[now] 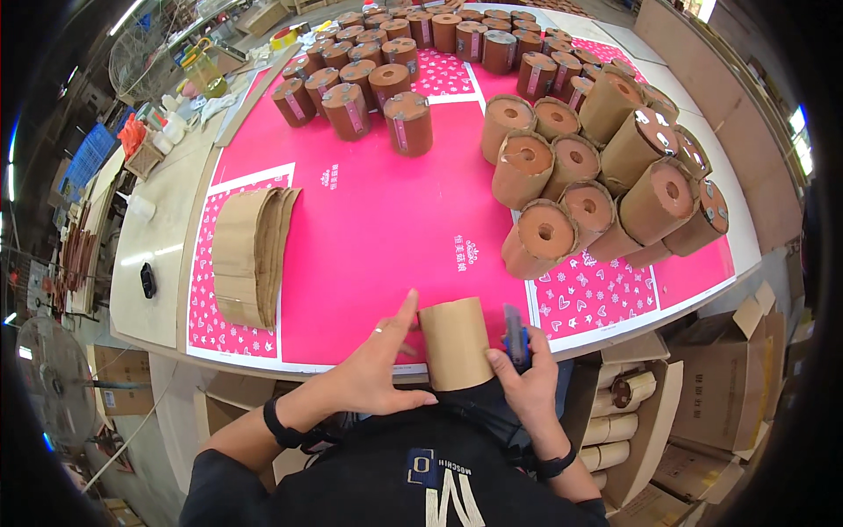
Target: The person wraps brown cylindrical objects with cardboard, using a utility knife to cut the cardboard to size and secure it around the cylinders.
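A cylinder wrapped in brown kraft paper point(455, 344) lies on its side at the near edge of the pink table, in front of my body. My left hand point(376, 367) is spread open at its left end, with thumb and forefinger wide apart. A blue utility knife point(516, 342) is gripped in my right hand point(532, 385), its tip pointing away from me. My right thumb rests at or very close to the cylinder's right end. Left of these, a curved stack of kraft paper sheets point(248, 256) lies on the table.
Paper-wrapped cylinders point(525, 162) are piled at the right, some on top of others. Many bare reddish-brown cylinders point(411, 130) stand along the back. Below the table's right edge, an open carton point(645, 430) holds wrapped cylinders. A small black object point(147, 280) lies on the left side table.
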Demonstrator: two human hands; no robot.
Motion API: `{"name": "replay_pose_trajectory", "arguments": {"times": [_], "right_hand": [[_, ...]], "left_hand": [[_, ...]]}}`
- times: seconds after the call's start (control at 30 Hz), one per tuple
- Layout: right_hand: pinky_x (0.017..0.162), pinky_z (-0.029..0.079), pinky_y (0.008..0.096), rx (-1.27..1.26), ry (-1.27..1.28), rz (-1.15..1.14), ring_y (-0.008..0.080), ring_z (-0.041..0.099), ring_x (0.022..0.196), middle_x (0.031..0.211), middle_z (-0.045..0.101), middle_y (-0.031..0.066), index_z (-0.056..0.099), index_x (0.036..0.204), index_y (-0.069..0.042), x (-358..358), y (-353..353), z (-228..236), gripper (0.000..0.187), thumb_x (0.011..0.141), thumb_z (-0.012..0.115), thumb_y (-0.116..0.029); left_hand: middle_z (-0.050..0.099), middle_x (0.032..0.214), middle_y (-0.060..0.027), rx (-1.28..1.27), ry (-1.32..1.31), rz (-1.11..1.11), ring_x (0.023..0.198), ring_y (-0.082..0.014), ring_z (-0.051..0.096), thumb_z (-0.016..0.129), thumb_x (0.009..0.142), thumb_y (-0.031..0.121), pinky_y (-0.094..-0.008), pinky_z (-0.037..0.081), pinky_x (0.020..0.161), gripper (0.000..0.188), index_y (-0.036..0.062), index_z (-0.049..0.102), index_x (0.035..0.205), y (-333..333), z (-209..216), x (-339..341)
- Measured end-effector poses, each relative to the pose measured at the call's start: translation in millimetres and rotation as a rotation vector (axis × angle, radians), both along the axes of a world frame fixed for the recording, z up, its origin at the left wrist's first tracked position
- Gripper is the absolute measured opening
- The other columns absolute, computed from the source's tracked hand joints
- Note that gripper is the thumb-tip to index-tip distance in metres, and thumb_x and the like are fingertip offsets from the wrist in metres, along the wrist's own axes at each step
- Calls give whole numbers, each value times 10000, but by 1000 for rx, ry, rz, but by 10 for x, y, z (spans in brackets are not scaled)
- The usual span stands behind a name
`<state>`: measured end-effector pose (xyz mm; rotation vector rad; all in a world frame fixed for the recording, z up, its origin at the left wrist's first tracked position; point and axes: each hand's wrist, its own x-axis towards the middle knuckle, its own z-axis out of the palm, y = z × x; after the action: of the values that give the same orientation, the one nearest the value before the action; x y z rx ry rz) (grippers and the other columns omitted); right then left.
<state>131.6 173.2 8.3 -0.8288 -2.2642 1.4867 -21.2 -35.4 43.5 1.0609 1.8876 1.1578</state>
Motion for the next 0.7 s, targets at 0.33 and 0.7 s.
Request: {"name": "replay_pose_trajectory", "arguments": {"times": [0.33, 0.7], "right_hand": [[660, 507, 262, -463, 90, -27, 89, 600, 705, 842, 665, 46, 594, 1162, -6, 29, 24, -28, 321, 968, 704, -238], [698, 542, 348, -311, -167, 263, 214, 685, 724, 865, 688, 120, 633, 1209, -19, -25, 134, 188, 327, 1041, 561, -291]], "left_hand": [[416, 1330, -244, 58, 533, -11, 1217, -427, 429, 898, 635, 345, -523, 363, 1063, 1119, 42, 324, 1547, 370, 99, -71], [482, 1223, -145, -32, 316, 222, 1172, -263, 460, 750, 909, 344, -416, 401, 1016, 589, 36, 528, 1359, 410, -147, -142]]}}
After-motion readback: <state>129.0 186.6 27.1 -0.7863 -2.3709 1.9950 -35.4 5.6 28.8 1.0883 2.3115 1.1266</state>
